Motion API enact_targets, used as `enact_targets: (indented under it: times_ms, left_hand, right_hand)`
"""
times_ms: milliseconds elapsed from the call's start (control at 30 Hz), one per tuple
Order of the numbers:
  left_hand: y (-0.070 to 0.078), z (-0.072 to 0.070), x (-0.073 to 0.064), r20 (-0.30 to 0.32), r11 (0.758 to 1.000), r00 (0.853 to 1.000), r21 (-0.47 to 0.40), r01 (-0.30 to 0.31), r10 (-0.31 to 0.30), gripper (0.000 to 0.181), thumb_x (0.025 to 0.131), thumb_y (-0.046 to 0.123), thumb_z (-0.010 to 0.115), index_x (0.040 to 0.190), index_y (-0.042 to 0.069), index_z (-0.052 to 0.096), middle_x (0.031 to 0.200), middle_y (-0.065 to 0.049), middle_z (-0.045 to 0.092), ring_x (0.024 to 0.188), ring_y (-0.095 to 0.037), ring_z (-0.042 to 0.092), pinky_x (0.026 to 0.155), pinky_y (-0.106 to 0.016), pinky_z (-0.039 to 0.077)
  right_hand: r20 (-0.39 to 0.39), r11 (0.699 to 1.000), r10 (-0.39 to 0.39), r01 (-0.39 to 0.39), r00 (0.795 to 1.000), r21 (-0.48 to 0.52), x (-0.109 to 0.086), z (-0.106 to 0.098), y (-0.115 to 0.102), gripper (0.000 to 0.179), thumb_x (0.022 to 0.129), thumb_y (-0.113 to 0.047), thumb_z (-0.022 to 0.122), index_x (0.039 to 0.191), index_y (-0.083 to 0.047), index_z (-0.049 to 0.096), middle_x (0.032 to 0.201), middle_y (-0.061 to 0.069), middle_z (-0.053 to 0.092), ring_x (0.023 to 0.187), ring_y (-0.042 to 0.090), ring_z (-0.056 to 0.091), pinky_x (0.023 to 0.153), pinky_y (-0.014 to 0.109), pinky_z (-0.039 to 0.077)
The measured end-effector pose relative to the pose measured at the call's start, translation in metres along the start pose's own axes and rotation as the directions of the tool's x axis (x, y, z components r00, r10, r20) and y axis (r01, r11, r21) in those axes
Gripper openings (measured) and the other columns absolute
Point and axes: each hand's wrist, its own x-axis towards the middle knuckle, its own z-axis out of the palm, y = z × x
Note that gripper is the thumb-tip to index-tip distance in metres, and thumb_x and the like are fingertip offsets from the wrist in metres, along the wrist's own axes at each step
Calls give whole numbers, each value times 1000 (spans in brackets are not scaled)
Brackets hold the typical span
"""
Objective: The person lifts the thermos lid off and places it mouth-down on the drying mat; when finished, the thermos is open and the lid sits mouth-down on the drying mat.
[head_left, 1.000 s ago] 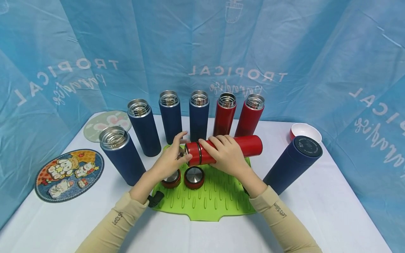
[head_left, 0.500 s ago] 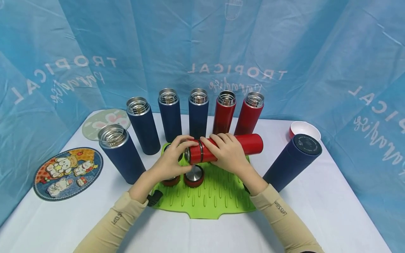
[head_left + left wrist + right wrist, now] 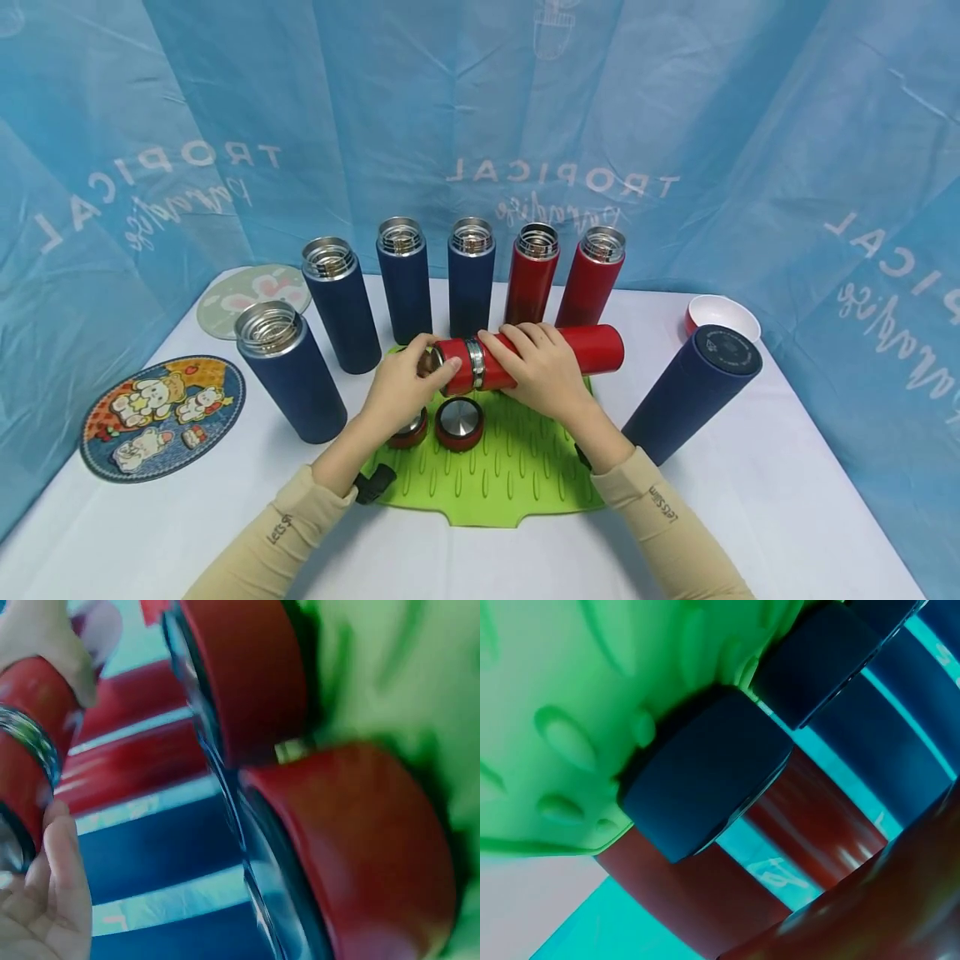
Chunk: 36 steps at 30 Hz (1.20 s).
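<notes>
In the head view a red thermos (image 3: 592, 348) lies sideways above the green mat (image 3: 517, 475), its lid end to the left. My right hand (image 3: 542, 367) grips its body from above. The left hand (image 3: 397, 383) holds the red lid (image 3: 454, 357) by its end, thumb in front. A silver band of the neck shows between lid and body. Below, two red lids rest on the mat with metal undersides up, one lid (image 3: 460, 423) whole and one (image 3: 411, 429) partly hidden by my left hand. Dark blue lids (image 3: 712, 772) stand on the mat in the right wrist view.
Several topless blue thermoses (image 3: 405, 287) and two topless red ones (image 3: 532, 275) stand in an arc behind. To the right are a blue thermos (image 3: 693, 392) and a red-white bowl (image 3: 723, 317). An oval placemat (image 3: 165, 417) and a green placemat (image 3: 251, 300) lie left.
The left hand has shifted its hold on the lid, first reaching over it, now pinching its end. The dark seam between lid and body has become a wider silver band.
</notes>
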Motion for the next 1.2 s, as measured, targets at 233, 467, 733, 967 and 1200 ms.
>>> enact_targets:
  times_ms: [233,467,733,967,1200]
  left_hand:
    - [0,-3,-1,-26,997,997,-1,79,-79,49,90,42,53,122,6,53,72,-4,55,61,-17,48,55,-29,38]
    - [0,-1,-2,-13,997,999,59,53,-52,52,87,45,57,124,9,53,73,-2,54,64,-15,49,57,-29,39]
    - [2,1,-4,2,989,998,134,57,-58,50,83,48,62,120,14,55,73,1,57,67,-13,52,58,-28,41]
    - [0,4,-6,31,983,997,169,65,-71,55,81,51,63,121,15,55,76,2,60,69,-13,53,60,-28,42]
    - [0,6,-6,50,981,997,190,43,-54,56,80,53,64,121,16,56,76,3,58,70,-12,52,61,-28,41]
  right_hand:
    - [-81,958,276,-267,958,108,-3,-4,10,82,53,-27,88,125,-13,50,109,12,61,95,29,59,82,44,48]
    - [-153,572,805,-683,573,454,-6,-9,25,79,64,-20,82,133,-16,43,120,10,57,108,26,53,87,50,44]
    - [-224,285,957,-743,184,605,-17,-6,53,83,70,-29,79,139,-18,35,131,0,48,118,12,45,95,42,40]
    - [-210,154,977,-762,24,629,-23,2,61,85,72,-36,76,142,-24,30,135,-5,43,120,7,40,96,34,40]
    - [-219,77,972,-757,-89,649,-26,7,68,85,70,-35,78,141,-29,31,132,-8,45,118,7,43,95,32,41]
